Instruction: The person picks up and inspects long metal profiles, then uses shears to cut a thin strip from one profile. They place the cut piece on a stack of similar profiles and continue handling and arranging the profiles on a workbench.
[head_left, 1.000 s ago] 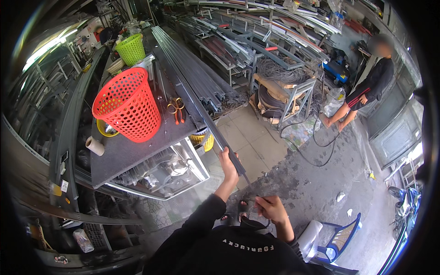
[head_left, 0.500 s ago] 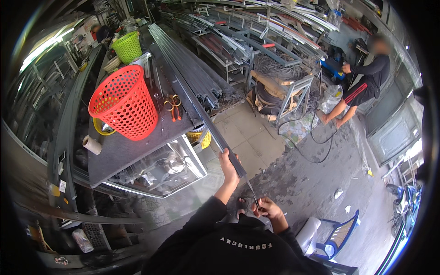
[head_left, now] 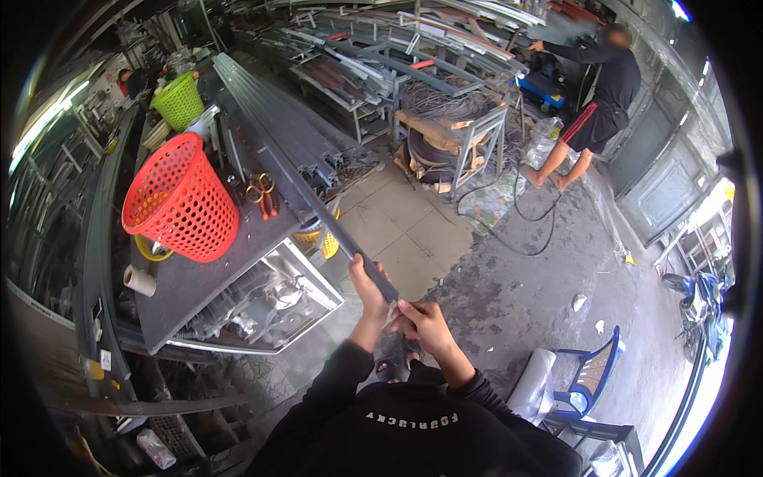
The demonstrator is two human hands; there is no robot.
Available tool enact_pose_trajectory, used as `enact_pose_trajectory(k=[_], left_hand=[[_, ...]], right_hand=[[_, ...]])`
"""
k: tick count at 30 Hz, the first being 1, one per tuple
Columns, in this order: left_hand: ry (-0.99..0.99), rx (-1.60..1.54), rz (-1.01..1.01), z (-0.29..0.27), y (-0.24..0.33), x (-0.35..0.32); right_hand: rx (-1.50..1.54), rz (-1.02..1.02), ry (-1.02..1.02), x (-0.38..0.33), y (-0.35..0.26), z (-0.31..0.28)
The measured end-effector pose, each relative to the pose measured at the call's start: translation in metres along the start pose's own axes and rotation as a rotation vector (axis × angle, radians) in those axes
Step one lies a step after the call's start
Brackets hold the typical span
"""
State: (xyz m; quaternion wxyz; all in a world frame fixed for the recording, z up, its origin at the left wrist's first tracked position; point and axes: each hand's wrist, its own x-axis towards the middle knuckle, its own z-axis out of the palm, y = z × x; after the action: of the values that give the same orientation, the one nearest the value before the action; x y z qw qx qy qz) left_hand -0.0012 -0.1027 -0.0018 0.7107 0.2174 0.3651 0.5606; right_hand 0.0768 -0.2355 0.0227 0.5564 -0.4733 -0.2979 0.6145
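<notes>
A long dark grey metal profile [head_left: 327, 219] slants from the table's edge down to my hands. My left hand [head_left: 369, 290] is wrapped round it near its near end. At that end, my right hand [head_left: 430, 326] is closed in a pinch, thumb against the profile's tip. The thin dark strip that ran from the tip to these fingers half a second ago is mostly hidden now. On the dark table [head_left: 195, 290] lie orange-handled pliers [head_left: 268, 208] and scissors [head_left: 259, 188], beside a red perforated basket [head_left: 187, 203].
A bundle of metal profiles [head_left: 274, 119] lies behind the table. Further right stands a metal frame [head_left: 481, 147] with coiled cord. A person [head_left: 600, 95] stands at the back right, a black hose [head_left: 517, 246] on the floor nearby. A blue-framed chair [head_left: 592, 374] is at my right.
My right hand has moved up and left to the profile's near end, where the strip had stretched between them. The view has shifted. The person at the back right has raised an arm.
</notes>
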Motion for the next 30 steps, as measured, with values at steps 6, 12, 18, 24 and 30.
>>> enact_pose_trajectory(k=[6,12,18,24,30], left_hand=[[0.040,-0.022,-0.057,0.002,0.004,0.000],[0.024,-0.065,-0.040,0.001,0.002,0.000],[-0.004,-0.075,-0.035,0.001,0.003,0.001],[-0.002,-0.059,-0.046,0.001,0.008,0.000],[0.055,-0.054,-0.061,0.005,0.004,0.004]], right_hand=[[0.266,0.209,-0.526,-0.034,0.037,-0.052],[-0.101,0.170,0.128,-0.084,-0.002,-0.022],[-0.295,-0.042,0.278,-0.021,-0.034,0.026],[0.144,0.040,-0.316,0.011,-0.002,-0.013],[0.013,0.199,-0.169,-0.051,0.024,-0.041]])
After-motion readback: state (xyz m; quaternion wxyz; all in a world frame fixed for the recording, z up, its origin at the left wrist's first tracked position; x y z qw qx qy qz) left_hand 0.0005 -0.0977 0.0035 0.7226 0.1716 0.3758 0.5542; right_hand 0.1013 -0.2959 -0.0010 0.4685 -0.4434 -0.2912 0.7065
